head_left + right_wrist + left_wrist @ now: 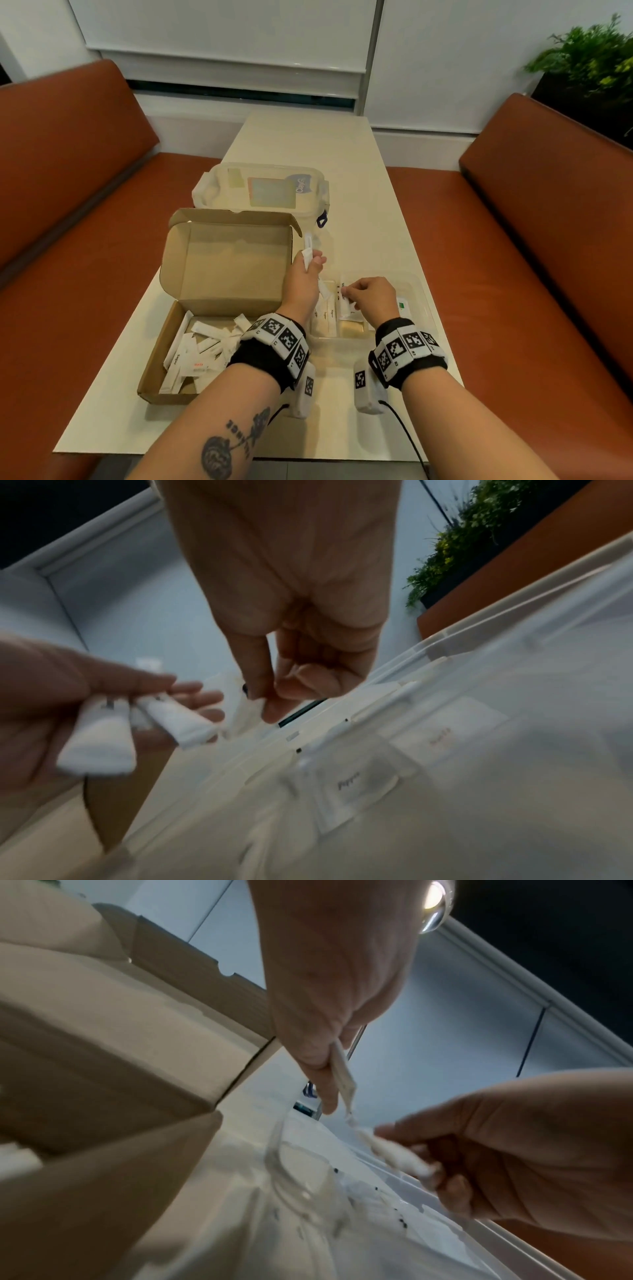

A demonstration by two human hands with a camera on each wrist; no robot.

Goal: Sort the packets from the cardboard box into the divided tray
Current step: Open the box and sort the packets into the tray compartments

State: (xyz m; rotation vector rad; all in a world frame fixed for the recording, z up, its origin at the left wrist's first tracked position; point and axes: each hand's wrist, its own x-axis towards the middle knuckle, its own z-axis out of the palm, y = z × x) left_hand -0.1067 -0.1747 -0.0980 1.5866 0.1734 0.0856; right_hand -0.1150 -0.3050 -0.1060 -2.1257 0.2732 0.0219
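Packets (pixel 310 255): several clenched in left hand (pixel 303 279); right hand (pixel 371 296) pinching one over divided tray (pixel 419 298). Step: sorting. Next: match compartment, release

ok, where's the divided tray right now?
Head view: the divided tray sits on the table, right of the cardboard box, under the right hand.

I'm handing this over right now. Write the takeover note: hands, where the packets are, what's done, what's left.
Left hand: grips a small bunch of white packets, raised between the cardboard box and the divided tray.
Right hand: pinches one packet over the tray.
Done: a few packets lie in the tray's compartments.
Left: place the held ones, then sort the pile in the box.
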